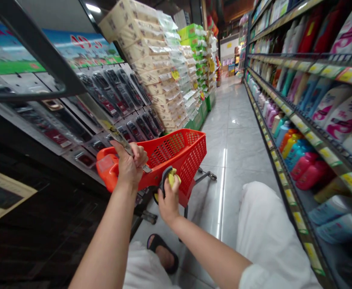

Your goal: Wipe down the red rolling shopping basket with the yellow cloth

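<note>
A red plastic shopping cart (176, 154) with slotted sides stands in front of me on metal legs with wheels. My left hand (130, 162) is wrapped round the cart's silver metal bar (99, 116), just above the red body. That bar slants up to a dark grey handle frame (40, 44) at the upper left. Close against the cart's near side, my right hand (169, 198) grips a folded yellow and dark grey cloth (172, 178). The fingers cover part of the cloth, so whether it touches the cart I cannot tell.
Shelves of bottles (302, 132) run along the right. Stacked tissue packs (154, 68) and a rack of packaged black items (112, 92) line the left. A grey tiled aisle (236, 132) leads ahead. My sandalled foot (164, 253) is below the cart.
</note>
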{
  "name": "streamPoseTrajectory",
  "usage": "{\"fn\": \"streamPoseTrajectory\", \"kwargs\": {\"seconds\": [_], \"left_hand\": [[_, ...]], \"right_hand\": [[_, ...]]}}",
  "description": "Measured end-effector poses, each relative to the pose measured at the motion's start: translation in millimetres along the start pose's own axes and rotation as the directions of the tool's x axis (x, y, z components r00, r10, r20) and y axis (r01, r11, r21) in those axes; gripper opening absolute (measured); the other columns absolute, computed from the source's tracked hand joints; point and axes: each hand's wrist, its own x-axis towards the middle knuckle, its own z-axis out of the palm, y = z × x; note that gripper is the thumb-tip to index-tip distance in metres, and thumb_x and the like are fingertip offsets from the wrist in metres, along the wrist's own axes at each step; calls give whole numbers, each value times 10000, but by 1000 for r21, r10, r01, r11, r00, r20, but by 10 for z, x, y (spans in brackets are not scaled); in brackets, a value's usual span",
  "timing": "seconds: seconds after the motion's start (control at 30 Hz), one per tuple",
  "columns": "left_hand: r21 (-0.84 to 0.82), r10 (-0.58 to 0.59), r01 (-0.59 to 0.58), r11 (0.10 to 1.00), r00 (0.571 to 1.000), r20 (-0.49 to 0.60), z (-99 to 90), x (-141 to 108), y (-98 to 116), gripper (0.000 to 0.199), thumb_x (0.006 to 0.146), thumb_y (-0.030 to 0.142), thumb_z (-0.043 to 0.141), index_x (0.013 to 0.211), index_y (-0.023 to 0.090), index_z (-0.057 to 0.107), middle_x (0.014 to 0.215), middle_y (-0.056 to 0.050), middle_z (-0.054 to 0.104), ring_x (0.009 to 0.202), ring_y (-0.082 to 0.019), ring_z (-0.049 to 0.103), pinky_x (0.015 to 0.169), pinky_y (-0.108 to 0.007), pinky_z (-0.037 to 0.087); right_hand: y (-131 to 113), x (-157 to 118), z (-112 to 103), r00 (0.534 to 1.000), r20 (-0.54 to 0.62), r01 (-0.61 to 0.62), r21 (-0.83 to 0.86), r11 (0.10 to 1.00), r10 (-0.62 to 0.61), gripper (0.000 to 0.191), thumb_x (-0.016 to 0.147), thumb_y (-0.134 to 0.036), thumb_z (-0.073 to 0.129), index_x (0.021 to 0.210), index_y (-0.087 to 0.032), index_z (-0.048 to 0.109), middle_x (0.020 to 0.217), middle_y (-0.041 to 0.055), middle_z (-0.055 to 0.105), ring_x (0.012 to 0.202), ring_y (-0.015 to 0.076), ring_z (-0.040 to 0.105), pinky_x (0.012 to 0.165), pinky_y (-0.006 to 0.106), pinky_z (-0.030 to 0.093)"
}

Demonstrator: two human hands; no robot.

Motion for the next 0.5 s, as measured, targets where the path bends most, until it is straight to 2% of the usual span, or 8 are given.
{"fn": "streamPoseTrajectory", "kwargs": {"seconds": [0.03, 0.1, 0.2, 0.3, 0.37, 0.4, 0.47, 0.5], "left_hand": [[6, 0, 0, 1000, 1000, 4, 10, 2, -3, 685, 790, 780, 438, 449, 187, 429, 364, 68, 218, 312, -54, 148, 340, -225, 84], [14, -3, 2, 1000, 1000, 14, 33, 0, -3, 687, 793, 780, 436, 443, 189, 423, 363, 64, 216, 311, -56, 146, 343, -236, 73], [18, -11, 10, 1000, 1000, 13, 70, -13, 7, 686, 817, 764, 422, 442, 189, 417, 363, 60, 212, 314, -56, 135, 350, -247, 54], [27, 1, -1, 1000, 1000, 6, 94, -26, 11, 685, 853, 741, 384, 446, 190, 414, 365, 58, 203, 319, -58, 131, 355, -256, 45], [31, 11, -11, 999, 1000, 11, 100, -35, 8, 685, 865, 732, 370, 448, 191, 413, 365, 56, 201, 321, -59, 133, 356, -261, 47], [29, 12, -12, 999, 1000, 14, 102, -39, 6, 683, 869, 729, 367, 450, 192, 413, 366, 55, 204, 322, -59, 135, 357, -262, 49], [23, 6, -7, 1000, 1000, 20, 106, -50, 5, 680, 873, 724, 368, 453, 191, 415, 367, 52, 211, 324, -59, 139, 359, -262, 54], [21, 3, -3, 1000, 1000, 21, 111, -55, 7, 680, 873, 723, 369, 453, 190, 417, 368, 51, 213, 324, -59, 142, 360, -260, 56]], "right_hand": [[-34, 32, -12, 1000, 12, 20, -4, 1000, -20, 506, 879, -150, 493, 1382, -198, 462, 1538, 163, 172, 1444, 281, 243, 1146, 489, 329], [71, -20, -32, 1000, 13, -7, -32, 999, 8, 501, 874, -133, 484, 1370, -202, 483, 1545, 153, 172, 1447, 276, 243, 1154, 477, 318], [532, -333, -22, 987, 3, -162, -66, 985, 162, 514, 835, -64, 439, 1322, -190, 542, 1542, 153, 202, 1449, 276, 253, 1155, 471, 313], [1051, -689, 36, 961, 50, -272, -22, 962, 273, 536, 792, -52, 430, 1289, -186, 578, 1526, 140, 278, 1451, 259, 258, 1166, 448, 288], [1321, -846, 73, 919, 46, -393, 28, 919, 392, 530, 763, -79, 441, 1259, -173, 600, 1488, 144, 354, 1438, 258, 277, 1168, 445, 274], [1428, -890, 84, 881, 31, -473, 52, 879, 472, 525, 740, -94, 448, 1233, -164, 616, 1456, 150, 400, 1418, 261, 307, 1162, 445, 278], [1593, -891, 87, 807, 5, -587, 107, 802, 590, 522, 686, -123, 458, 1171, -159, 647, 1352, 151, 508, 1331, 260, 411, 1128, 427, 322], [1655, -843, 77, 793, -6, -602, 144, 785, 609, 518, 664, -137, 460, 1143, -161, 657, 1277, 141, 563, 1262, 251, 471, 1100, 407, 356]]}}
